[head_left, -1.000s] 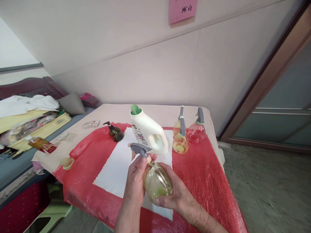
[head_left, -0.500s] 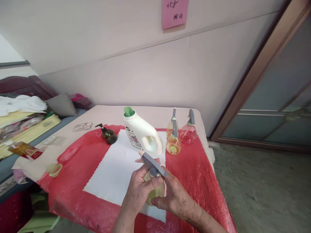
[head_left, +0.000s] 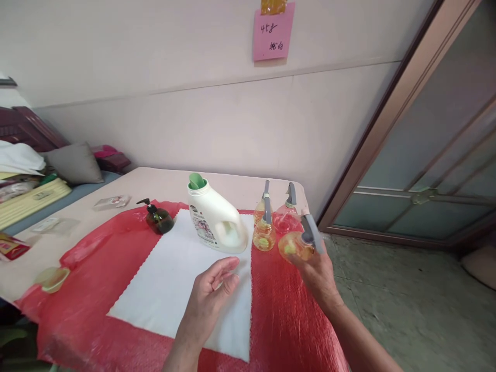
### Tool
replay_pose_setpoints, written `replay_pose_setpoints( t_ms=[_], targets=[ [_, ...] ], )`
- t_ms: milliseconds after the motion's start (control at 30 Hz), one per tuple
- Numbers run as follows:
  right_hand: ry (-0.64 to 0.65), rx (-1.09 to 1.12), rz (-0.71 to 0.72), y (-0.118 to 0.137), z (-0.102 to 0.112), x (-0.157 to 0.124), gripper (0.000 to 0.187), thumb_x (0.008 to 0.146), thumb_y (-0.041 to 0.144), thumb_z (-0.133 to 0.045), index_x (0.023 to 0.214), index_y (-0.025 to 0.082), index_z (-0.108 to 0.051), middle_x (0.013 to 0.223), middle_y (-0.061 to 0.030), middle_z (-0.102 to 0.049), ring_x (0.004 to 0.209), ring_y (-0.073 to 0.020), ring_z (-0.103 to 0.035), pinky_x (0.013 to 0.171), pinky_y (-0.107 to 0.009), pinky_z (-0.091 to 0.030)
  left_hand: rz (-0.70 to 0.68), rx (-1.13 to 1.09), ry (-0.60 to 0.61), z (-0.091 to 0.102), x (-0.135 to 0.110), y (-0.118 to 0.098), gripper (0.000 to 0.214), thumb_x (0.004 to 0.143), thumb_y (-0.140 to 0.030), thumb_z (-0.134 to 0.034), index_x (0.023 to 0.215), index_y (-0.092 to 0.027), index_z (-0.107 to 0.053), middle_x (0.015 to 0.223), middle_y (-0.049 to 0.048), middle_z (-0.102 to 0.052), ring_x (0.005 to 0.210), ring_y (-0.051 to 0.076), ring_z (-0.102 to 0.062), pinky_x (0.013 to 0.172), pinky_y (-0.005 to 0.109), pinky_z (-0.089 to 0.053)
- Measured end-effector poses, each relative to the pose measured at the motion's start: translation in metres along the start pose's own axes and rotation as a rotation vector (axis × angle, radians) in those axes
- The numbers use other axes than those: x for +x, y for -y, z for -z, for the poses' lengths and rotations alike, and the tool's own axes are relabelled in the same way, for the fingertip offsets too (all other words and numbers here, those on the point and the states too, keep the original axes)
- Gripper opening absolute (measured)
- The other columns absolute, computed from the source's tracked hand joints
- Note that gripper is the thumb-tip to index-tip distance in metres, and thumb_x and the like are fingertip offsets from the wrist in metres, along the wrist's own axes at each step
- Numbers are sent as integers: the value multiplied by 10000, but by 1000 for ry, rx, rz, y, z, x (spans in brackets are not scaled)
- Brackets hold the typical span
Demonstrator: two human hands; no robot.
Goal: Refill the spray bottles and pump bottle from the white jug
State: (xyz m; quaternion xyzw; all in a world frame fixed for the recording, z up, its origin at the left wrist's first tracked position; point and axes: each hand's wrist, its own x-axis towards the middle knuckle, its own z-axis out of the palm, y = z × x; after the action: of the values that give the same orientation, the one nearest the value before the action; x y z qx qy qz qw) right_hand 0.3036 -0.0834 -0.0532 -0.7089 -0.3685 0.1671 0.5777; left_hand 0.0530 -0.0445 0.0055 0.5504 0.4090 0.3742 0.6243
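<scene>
My right hand (head_left: 321, 276) grips a clear spray bottle (head_left: 295, 245) with a grey trigger head and yellowish liquid. This bottle leans over, its head to the right, beside the other bottles. Just left of it stand two more spray bottles with yellow liquid, the nearer bottle (head_left: 264, 238) in front of the farther bottle (head_left: 258, 207). Behind the held one is a pink spray bottle (head_left: 284, 221). Over a white cloth (head_left: 163, 284), my left hand (head_left: 211, 292) is empty, its fingers curved and apart from the thumb. A white detergent jug (head_left: 211, 214) with a green spout stands beyond it.
Red plastic sheeting (head_left: 96, 274) lies under the cloth. To the left are a dark pump bottle (head_left: 158, 219), a pale green bowl (head_left: 54, 279) and a clear flat package (head_left: 112, 202). A wall rises behind the table, with a pink note (head_left: 273, 33).
My left hand has let go of the spray bottle. My right hand has carried it right, towards the other spray bottles, and it now tilts. The view has turned somewhat right.
</scene>
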Motion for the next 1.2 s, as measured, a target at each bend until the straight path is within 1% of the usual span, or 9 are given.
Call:
replay_pose_setpoints(
  t_ms=[300, 567, 667, 733, 800, 867, 1033, 1133, 1200],
  targets=[
    [-10, -137, 7, -29, -22, 29, 544, 689, 370, -618, 1202, 213, -525, 1016, -63, -644, 899, -235, -602, 798, -369, -458, 11, 118, 83, 6, 2, 1, 370, 816, -461, -688, 1110, -237, -710, 1244, 94, -672, 1221, 290, -568, 1078, 419, -394],
    [-12, -200, 37, -45, -15, 38, 525, 661, 419, -620, 1132, 188, -597, 1026, -94, -652, 934, -269, -604, 840, -453, -462, 10, 144, 107, 10, 3, 10, 379, 833, -485, -660, 1132, -254, -687, 1257, 81, -661, 1214, 271, -566, 1063, 411, -398],
    [-70, -206, 68, -37, -11, 32, 625, 683, 435, -626, 1245, 178, -536, 1171, -136, -604, 1059, -301, -556, 911, -516, -430, -2, 150, 117, 9, 3, 11, 374, 834, -472, -661, 1129, -245, -686, 1236, 89, -669, 1198, 273, -575, 1054, 419, -402],
    [-177, -199, 109, -24, -10, 22, 695, 726, 468, -613, 1332, 165, -460, 1275, -170, -534, 1133, -319, -507, 961, -556, -390, -14, 151, 100, 7, 2, 10, 357, 834, -449, -665, 1117, -233, -690, 1214, 93, -680, 1185, 269, -584, 1051, 413, -403],
    [-298, -199, 209, -10, -13, 9, 692, 765, 483, -615, 1348, 152, -443, 1283, -184, -513, 1110, -315, -513, 959, -559, -397, -23, 152, 80, 5, 2, 9, 337, 830, -419, -671, 1099, -220, -696, 1189, 94, -691, 1161, 264, -599, 1033, 399, -417],
    [-330, -201, 376, 2, -20, -6, 593, 801, 454, -623, 1298, 159, -489, 1220, -167, -551, 1028, -283, -554, 926, -522, -442, -29, 159, 60, 3, 3, 10, 325, 824, -391, -674, 1088, -203, -701, 1164, 99, -700, 1122, 261, -619, 996, 387, -441],
    [-78, -186, 721, 16, -52, -43, 398, 882, 316, -567, 1245, 172, -491, 1105, -138, -613, 1034, -261, -597, 849, -425, -532, -24, 180, -45, 3, 11, 19, 283, 818, -366, -665, 1023, -180, -724, 1056, 92, -729, 1010, 256, -649, 883, 352, -478],
    [59, -199, 745, 19, -66, -58, 346, 912, 277, -502, 1240, 168, -480, 1059, -124, -621, 939, -214, -642, 767, -351, -577, -33, 163, -196, 10, 18, 27, 248, 806, -366, -673, 945, -175, -747, 970, 82, -743, 977, 253, -652, 859, 338, -469],
    [125, -195, 728, 21, -70, -65, 309, 925, 266, -464, 1218, 171, -482, 1025, -112, -624, 834, -172, -665, 675, -282, -588, -13, 104, -363, 20, 26, 32, 262, 759, -384, -717, 886, -158, -752, 907, 91, -744, 929, 253, -662, 823, 333, -479]
  ],
)
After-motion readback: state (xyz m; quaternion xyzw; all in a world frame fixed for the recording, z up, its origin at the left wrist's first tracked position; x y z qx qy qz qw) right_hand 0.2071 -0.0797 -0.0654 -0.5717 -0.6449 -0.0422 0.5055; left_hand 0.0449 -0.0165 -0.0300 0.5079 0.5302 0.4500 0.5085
